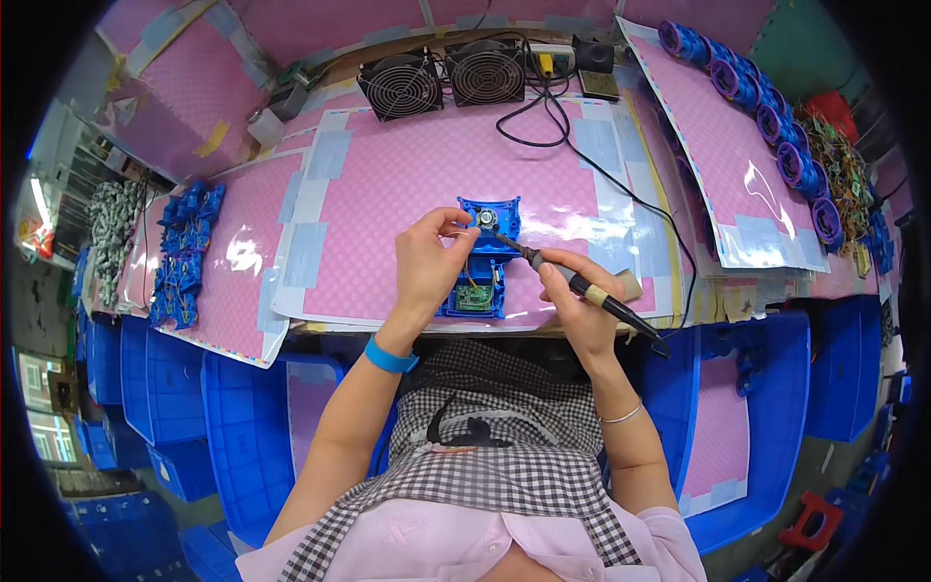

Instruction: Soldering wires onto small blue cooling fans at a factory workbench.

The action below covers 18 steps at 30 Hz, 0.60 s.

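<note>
A soldering iron [626, 312] with a black and yellow handle is in my right hand [582, 291], fingers wrapped round it. Its tip points up and left onto the upper half of an opened blue plastic housing [506, 215], beside a small round metal part [487, 219]. My left hand [427, 260] pinches what looks like a thin wire at the left edge of that half; the fingers partly hide it. Nearer to me lies the lower half [499, 291], holding a green circuit board [473, 297]. Thin wires run between the two halves.
Two black fans [402, 87] stand at the back. A black cord [621, 175] crosses the pink mat on the right. Blue housings [184, 257] are stacked at left; a raised pink board [722, 184] bears purple-blue round parts. Blue bins [242, 427] stand below the table edge.
</note>
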Motion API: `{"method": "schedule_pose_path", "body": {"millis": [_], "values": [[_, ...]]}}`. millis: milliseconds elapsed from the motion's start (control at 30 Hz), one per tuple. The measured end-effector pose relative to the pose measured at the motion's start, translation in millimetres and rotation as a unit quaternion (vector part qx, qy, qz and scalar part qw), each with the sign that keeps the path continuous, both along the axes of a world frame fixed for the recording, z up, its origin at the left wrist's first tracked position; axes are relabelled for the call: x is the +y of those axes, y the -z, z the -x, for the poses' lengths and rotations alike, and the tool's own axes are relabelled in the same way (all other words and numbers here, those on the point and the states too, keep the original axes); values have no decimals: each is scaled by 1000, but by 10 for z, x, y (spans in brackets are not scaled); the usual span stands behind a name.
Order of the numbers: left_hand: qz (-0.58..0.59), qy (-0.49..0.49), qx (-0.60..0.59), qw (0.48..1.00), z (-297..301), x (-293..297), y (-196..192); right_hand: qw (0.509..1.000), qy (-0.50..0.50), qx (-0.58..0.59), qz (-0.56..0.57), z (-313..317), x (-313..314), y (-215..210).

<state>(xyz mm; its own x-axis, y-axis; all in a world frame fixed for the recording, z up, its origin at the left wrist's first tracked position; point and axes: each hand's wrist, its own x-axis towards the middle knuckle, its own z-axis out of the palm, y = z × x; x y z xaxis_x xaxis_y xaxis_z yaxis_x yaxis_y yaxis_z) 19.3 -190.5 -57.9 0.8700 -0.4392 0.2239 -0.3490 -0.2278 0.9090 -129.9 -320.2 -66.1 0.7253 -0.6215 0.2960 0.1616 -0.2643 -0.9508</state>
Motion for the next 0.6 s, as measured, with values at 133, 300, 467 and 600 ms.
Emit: {"method": "schedule_pose_path", "body": {"millis": [133,300,467,600], "values": [[-56,10,-85,995,-24,-17,32,1000,6,-7,28,-77,1,72],[-114,33,-147,982,-45,22,59,999,2,-12,46,-118,8,70],[-126,37,-152,980,-40,39,53,999,1,-2,42,-114,17,85],[-128,38,-151,979,-36,46,50,1000,14,7,-2,-112,46,7]]}}
